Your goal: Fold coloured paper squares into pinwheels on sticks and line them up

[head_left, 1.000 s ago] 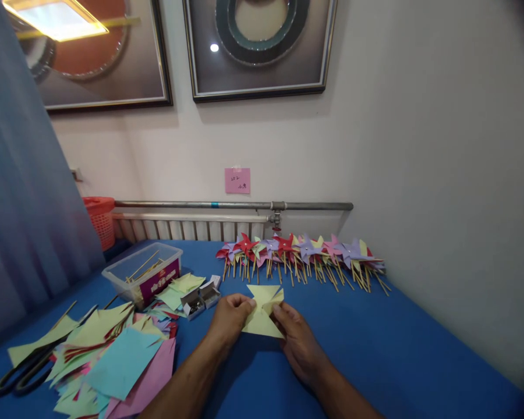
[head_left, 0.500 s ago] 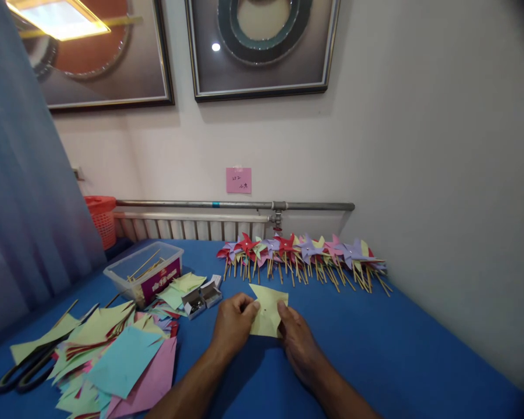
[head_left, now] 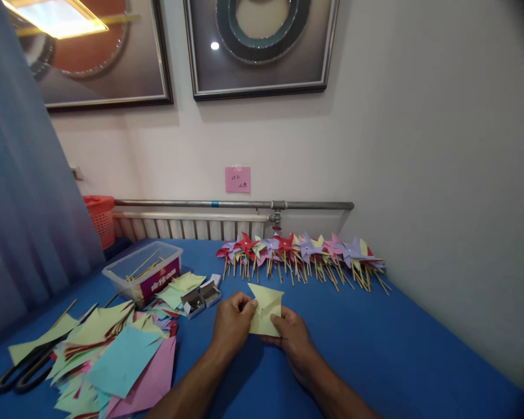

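Right hand [head_left: 296, 333] has slid lower to four o'clock on paper [head_left: 265, 308]; left hand [head_left: 231, 317] at nine, both pinching, nearly closed. Light pressure should prevent creases.

Two bare hands [head_left: 232, 322] showed, one handheld pale-yellow paper sheet [head_left: 265, 305], one clear plastic tub [head_left: 121, 285], two dark-framed pictures [head_left: 262, 75]!

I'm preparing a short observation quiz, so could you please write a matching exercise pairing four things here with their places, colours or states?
1. Central pale yellow sheet
2. Pinwheels
3. Scissors
4. Plastic tub

A. Black-handled
B. Contains thin sticks
C. Held by the left hand and right hand
D. Lying in a multicoloured row

Pairs: 1-C; 2-D; 3-A; 4-B
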A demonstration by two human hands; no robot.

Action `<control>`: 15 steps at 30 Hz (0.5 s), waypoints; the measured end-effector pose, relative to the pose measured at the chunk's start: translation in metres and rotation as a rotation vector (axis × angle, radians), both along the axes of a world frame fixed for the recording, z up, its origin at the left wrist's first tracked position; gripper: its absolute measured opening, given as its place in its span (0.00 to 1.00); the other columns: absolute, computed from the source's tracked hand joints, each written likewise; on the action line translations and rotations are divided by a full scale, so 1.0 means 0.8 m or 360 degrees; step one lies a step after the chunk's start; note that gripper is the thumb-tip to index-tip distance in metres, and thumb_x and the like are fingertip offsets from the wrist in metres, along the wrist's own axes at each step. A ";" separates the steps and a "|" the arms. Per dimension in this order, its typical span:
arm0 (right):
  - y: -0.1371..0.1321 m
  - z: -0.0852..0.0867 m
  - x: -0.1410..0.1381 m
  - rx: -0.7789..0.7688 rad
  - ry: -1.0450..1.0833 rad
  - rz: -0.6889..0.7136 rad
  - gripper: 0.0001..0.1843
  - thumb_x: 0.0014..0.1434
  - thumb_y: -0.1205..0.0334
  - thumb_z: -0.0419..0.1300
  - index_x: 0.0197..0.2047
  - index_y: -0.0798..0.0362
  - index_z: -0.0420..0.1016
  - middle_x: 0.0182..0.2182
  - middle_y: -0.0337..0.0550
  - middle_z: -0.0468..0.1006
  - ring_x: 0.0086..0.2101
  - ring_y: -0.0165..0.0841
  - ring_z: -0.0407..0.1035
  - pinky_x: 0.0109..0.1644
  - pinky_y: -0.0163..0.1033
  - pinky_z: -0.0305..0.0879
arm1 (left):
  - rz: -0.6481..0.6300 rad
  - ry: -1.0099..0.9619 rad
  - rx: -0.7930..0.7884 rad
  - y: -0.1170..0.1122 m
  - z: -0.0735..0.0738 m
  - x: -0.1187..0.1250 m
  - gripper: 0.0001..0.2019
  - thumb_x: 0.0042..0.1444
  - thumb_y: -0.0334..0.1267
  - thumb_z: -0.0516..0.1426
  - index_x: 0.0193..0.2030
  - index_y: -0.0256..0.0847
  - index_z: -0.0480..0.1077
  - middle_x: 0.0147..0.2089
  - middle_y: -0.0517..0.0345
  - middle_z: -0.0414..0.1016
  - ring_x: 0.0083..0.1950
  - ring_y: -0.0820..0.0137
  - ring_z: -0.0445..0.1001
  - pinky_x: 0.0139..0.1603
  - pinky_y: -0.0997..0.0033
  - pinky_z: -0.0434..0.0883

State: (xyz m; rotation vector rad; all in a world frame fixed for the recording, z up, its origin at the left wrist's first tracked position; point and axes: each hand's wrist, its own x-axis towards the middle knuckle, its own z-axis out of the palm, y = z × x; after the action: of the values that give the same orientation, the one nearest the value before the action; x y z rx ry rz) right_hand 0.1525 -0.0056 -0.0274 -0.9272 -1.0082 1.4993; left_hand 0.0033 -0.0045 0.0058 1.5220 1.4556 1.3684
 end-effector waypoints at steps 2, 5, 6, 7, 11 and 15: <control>-0.002 0.003 -0.001 0.0004 0.0020 0.0003 0.19 0.54 0.51 0.68 0.45 0.54 0.79 0.38 0.48 0.85 0.38 0.43 0.79 0.41 0.45 0.76 | -0.0016 -0.0067 -0.0025 0.002 -0.003 0.001 0.14 0.52 0.46 0.59 0.23 0.38 0.70 0.21 0.63 0.65 0.26 0.73 0.62 0.27 0.74 0.57; -0.007 0.016 -0.001 0.0025 0.0172 0.0082 0.23 0.57 0.44 0.66 0.46 0.53 0.78 0.38 0.49 0.85 0.40 0.43 0.79 0.42 0.46 0.75 | -0.0011 -0.0318 -0.0126 0.010 -0.008 -0.001 0.15 0.47 0.49 0.61 0.23 0.38 0.70 0.19 0.64 0.64 0.22 0.74 0.59 0.25 0.74 0.55; -0.008 0.020 -0.001 0.0026 0.0227 0.0106 0.24 0.58 0.42 0.64 0.47 0.53 0.78 0.38 0.49 0.85 0.40 0.44 0.79 0.43 0.46 0.74 | -0.0006 -0.0416 -0.0185 0.013 -0.010 -0.003 0.16 0.45 0.50 0.63 0.22 0.39 0.70 0.18 0.65 0.63 0.21 0.75 0.58 0.24 0.74 0.54; -0.008 0.023 0.000 0.0020 0.0270 0.0129 0.26 0.58 0.40 0.63 0.48 0.53 0.78 0.38 0.50 0.85 0.40 0.44 0.79 0.43 0.46 0.74 | -0.0006 -0.0502 -0.0247 0.016 -0.011 -0.005 0.17 0.43 0.51 0.64 0.22 0.39 0.69 0.17 0.65 0.63 0.20 0.76 0.57 0.23 0.74 0.53; -0.004 0.023 0.001 0.0016 0.0306 0.0049 0.29 0.56 0.43 0.65 0.56 0.52 0.74 0.37 0.48 0.85 0.39 0.44 0.79 0.40 0.45 0.73 | -0.0032 -0.0733 -0.0382 0.022 -0.014 -0.009 0.18 0.38 0.52 0.67 0.21 0.40 0.68 0.16 0.65 0.63 0.18 0.77 0.55 0.23 0.74 0.52; 0.001 0.013 0.002 0.0162 0.0218 -0.0089 0.40 0.54 0.50 0.67 0.67 0.47 0.61 0.36 0.44 0.84 0.36 0.42 0.78 0.39 0.44 0.71 | 0.0040 -0.0771 -0.0395 0.020 -0.010 -0.010 0.17 0.40 0.51 0.67 0.20 0.41 0.68 0.16 0.64 0.65 0.19 0.76 0.57 0.23 0.74 0.52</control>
State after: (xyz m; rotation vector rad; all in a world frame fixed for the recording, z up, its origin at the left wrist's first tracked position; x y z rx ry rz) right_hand 0.1544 -0.0047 -0.0171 -0.7644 -0.9424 1.4314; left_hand -0.0044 0.0113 -0.0020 0.9362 1.2783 1.3896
